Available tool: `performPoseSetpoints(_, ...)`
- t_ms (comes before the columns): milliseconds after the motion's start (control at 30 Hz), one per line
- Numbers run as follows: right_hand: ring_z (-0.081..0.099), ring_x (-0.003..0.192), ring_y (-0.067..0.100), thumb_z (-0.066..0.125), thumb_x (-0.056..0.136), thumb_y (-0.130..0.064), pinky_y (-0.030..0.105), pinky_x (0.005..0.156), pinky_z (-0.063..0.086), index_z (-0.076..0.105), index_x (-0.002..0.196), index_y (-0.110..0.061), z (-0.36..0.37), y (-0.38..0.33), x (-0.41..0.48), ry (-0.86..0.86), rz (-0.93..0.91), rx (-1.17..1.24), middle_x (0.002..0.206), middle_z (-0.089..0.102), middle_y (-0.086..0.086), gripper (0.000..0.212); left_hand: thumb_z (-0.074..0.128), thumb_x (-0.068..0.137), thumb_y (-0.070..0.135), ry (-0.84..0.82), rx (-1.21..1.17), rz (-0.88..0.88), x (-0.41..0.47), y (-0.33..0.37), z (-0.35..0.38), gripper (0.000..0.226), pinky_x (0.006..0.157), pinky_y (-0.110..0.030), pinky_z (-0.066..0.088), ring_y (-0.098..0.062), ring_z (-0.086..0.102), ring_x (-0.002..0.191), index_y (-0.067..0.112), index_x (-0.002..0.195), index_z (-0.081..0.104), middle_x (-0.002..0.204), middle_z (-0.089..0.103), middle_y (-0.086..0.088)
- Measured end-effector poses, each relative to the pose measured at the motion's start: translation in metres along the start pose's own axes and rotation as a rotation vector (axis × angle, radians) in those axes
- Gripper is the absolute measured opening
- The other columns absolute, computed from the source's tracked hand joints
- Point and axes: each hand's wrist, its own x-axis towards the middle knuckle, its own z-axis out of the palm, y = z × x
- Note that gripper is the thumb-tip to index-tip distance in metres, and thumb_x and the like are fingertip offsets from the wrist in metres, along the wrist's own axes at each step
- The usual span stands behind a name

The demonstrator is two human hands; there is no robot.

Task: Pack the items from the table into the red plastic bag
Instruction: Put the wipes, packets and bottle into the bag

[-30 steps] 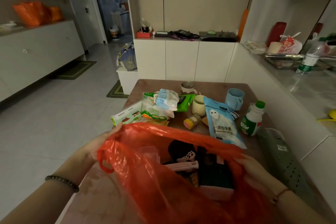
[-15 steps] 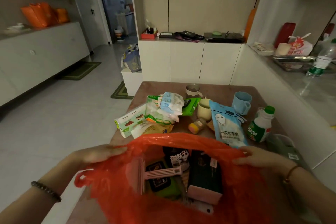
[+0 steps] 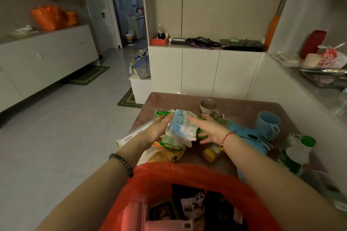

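Half a second ago both hands were holding the mouth of the thin red plastic bag (image 3: 187,171). They have let go of it and reached forward over it to the heap of packets on the brown desk (image 3: 244,106).

The left hand (image 3: 159,130) lies against the left side of a soft blue-and-white plastic packet (image 3: 181,127) on top of the heap, its fingers (image 3: 168,118) straight and gripping nothing. The right hand (image 3: 211,129) is at the packet's right side with its fingers (image 3: 194,119) spread wide and holding nothing; whether they touch the packet cannot be told. The packet lies between the two palms, on a green-and-white bag and a crumpled yellow-orange packet (image 3: 165,155).

The red bag stands unheld at the near edge of the desk between the forearms, its mouth open. Inside it are a pink plastic piece (image 3: 142,217) and several dark items.

On the desk, in the same places as before, are:
- a small yellow jar (image 3: 212,153) lying on its side under the right wrist
- a light blue flat pouch (image 3: 249,137)
- a pale blue plastic mug (image 3: 268,125)
- a white bottle with a green cap (image 3: 300,148)
- a beige mug (image 3: 208,106) at the far side
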Motion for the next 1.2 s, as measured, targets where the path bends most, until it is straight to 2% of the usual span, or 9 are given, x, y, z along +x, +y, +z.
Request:
performPoseSetpoints(167, 0.060, 0.100, 0.027, 0.064, 0.084, -0.028, 0.031, 0.076, 0.049, 0.050, 0.123, -0.005, 0.026, 0.002, 0.057, 0.132, -0.010, 0.201, 0.118, 0.061, 0.012, 0.048, 0.039, 0.094, 0.045, 0.031, -0.145, -0.025, 0.067, -0.004, 0.015, 0.061, 0.106, -0.038, 0.034, -0.030, 0.038, 0.134, 0.016, 0.146, 0.025, 0.147, 0.038, -0.012)
performPoseSetpoints(267, 0.061, 0.090, 0.023, 0.066, 0.083, -0.018, 0.019, 0.053, 0.047, 0.054, 0.120, 0.000, 0.032, 0.007, 0.072, 0.167, 0.043, 0.193, 0.120, 0.062, 0.016, 0.043, 0.041, 0.096, 0.038, 0.020, -0.111, -0.026, 0.088, -0.009, 0.028, 0.054, 0.087, -0.031, 0.045, -0.028, 0.053, 0.117, 0.009, 0.141, 0.035, 0.136, 0.051, -0.016)
performPoseSetpoints(333, 0.062, 0.093, 0.024, 0.067, 0.082, -0.018, 0.017, 0.047, 0.047, 0.051, 0.122, 0.001, 0.031, 0.013, 0.073, 0.182, 0.059, 0.209, 0.119, 0.062, 0.016, 0.047, 0.047, 0.095, 0.030, 0.087, -0.094, -0.026, 0.094, -0.013, 0.032, 0.050, 0.091, -0.033, 0.045, -0.030, 0.055, 0.116, 0.004, 0.137, 0.039, 0.132, 0.055, -0.016)
performPoseSetpoints(433, 0.064, 0.100, 0.028, 0.071, 0.078, -0.018, 0.028, 0.069, 0.054, 0.050, 0.124, -0.002, 0.025, 0.023, 0.067, 0.214, 0.011, 0.275, 0.118, 0.063, 0.016, 0.052, 0.057, 0.090, 0.031, 0.094, -0.196, -0.044, 0.090, -0.014, 0.033, 0.055, 0.087, -0.029, 0.044, -0.028, 0.056, 0.116, 0.004, 0.135, 0.041, 0.129, 0.057, -0.014)
performPoseSetpoints(667, 0.061, 0.109, 0.018, 0.077, 0.070, -0.007, 0.043, 0.085, 0.056, 0.042, 0.135, -0.020, 0.010, 0.034, -0.015, 0.096, -0.398, 0.263, 0.126, 0.060, 0.004, 0.075, 0.065, 0.080, 0.041, 0.015, -0.363, 0.140, 0.022, 0.000, 0.018, 0.053, 0.074, -0.027, 0.059, -0.019, 0.068, 0.100, 0.017, 0.126, 0.053, 0.117, 0.068, -0.006)
performPoseSetpoints(800, 0.063, 0.106, 0.008, 0.068, 0.077, -0.006, 0.030, 0.080, 0.057, 0.047, 0.128, -0.027, 0.002, 0.033, -0.080, -0.049, -0.603, 0.245, 0.118, 0.064, -0.010, 0.059, 0.068, 0.081, 0.027, -0.018, -0.405, 0.337, -0.041, 0.003, 0.016, 0.049, 0.071, -0.029, 0.060, -0.011, 0.070, 0.095, 0.023, 0.125, 0.046, 0.113, 0.068, 0.002)
performPoseSetpoints(900, 0.064, 0.103, 0.003, 0.071, 0.070, -0.014, 0.022, 0.075, 0.056, 0.050, 0.116, -0.036, -0.004, 0.039, -0.118, -0.103, -0.674, 0.196, 0.112, 0.066, -0.013, 0.056, 0.070, 0.080, 0.022, 0.002, -0.253, 0.483, -0.079, -0.007, 0.018, 0.037, 0.073, -0.023, 0.058, 0.007, 0.066, 0.084, 0.031, 0.108, 0.048, 0.100, 0.066, 0.014)
performPoseSetpoints(1067, 0.066, 0.101, 0.007, 0.083, 0.061, -0.021, 0.026, 0.076, 0.057, 0.052, 0.116, -0.034, -0.020, 0.061, -0.163, -0.082, -0.725, -0.060, 0.111, 0.068, -0.014, 0.065, 0.075, 0.073, 0.033, -0.207, 0.347, 0.676, -0.106, -0.042, -0.004, 0.053, 0.085, 0.005, 0.033, 0.034, 0.041, 0.098, 0.038, 0.115, 0.043, 0.114, 0.049, 0.026)
performPoseSetpoints(1200, 0.054, 0.103, -0.018, 0.084, 0.061, -0.026, 0.005, 0.085, 0.043, 0.050, 0.120, -0.037, -0.006, 0.081, -0.184, -0.291, -0.635, -0.383, 0.106, 0.064, -0.027, 0.068, 0.046, 0.076, 0.063, -0.134, 0.837, 0.673, -0.084, -0.079, -0.028, 0.044, 0.079, -0.020, 0.043, -0.011, 0.062, 0.093, 0.032, 0.107, 0.055, 0.102, 0.069, 0.004)
